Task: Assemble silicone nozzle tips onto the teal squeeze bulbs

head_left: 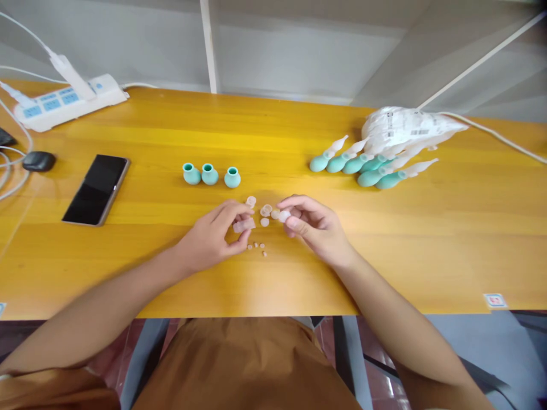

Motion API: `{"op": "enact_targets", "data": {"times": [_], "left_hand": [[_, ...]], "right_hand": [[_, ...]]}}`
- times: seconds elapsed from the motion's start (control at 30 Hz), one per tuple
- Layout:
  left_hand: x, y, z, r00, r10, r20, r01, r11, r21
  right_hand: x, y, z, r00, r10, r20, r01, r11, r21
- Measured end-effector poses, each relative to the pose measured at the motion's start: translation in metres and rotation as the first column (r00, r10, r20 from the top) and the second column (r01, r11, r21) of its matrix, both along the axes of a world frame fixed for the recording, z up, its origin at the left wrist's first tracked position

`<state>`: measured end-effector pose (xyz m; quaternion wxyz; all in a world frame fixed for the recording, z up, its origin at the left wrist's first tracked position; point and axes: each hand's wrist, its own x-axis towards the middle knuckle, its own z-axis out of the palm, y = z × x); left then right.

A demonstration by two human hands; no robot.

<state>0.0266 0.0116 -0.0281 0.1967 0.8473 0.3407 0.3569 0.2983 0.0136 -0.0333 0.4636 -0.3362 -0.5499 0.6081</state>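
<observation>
My left hand (pixel 216 234) pinches a small clear plastic tube (pixel 243 225) just above the yellow wooden table (pixel 273 136). My right hand (pixel 314 225) is curled, with a small clear round cap (pixel 284 216) between thumb and fingers. Between the two hands lie several loose clear caps (pixel 265 211), and several tiny beads (pixel 257 246) lie just in front of them. Three teal rubber bulbs (pixel 209 174) stand in a row behind my left hand.
Several assembled teal bulbs with clear tips (pixel 363 162) lie at the right by a crumpled plastic bag (pixel 401 130). A black phone (pixel 97 188), a dark mouse (pixel 38 160) and a white power strip (pixel 64 102) with cables sit at the left.
</observation>
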Motion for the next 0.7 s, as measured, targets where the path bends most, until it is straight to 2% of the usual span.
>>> {"op": "enact_targets", "data": {"times": [0.2,0.37,0.57,0.7], "left_hand": [[0.0026,-0.0031,0.0049,0.993,-0.078,0.092,0.089,0.989,-0.12],[0.0021,-0.0022,0.0039,0.985,-0.063,0.163,0.095,0.977,-0.193],[0.0014,-0.0025,0.0023,0.985,-0.029,0.168,0.067,0.973,-0.223],[0.0013,-0.0022,0.003,0.986,-0.013,0.164,0.057,0.962,-0.267]], "right_hand": [[-0.0064,-0.0043,-0.0026,0.998,0.008,0.07,-0.013,0.997,0.078],[-0.0077,-0.0057,-0.006,0.993,0.006,0.12,-0.029,0.982,0.188],[-0.0066,-0.0076,-0.0003,0.968,-0.12,0.218,0.026,0.919,0.392],[-0.0048,-0.0071,0.0018,0.955,-0.154,0.252,0.021,0.885,0.465]]}}
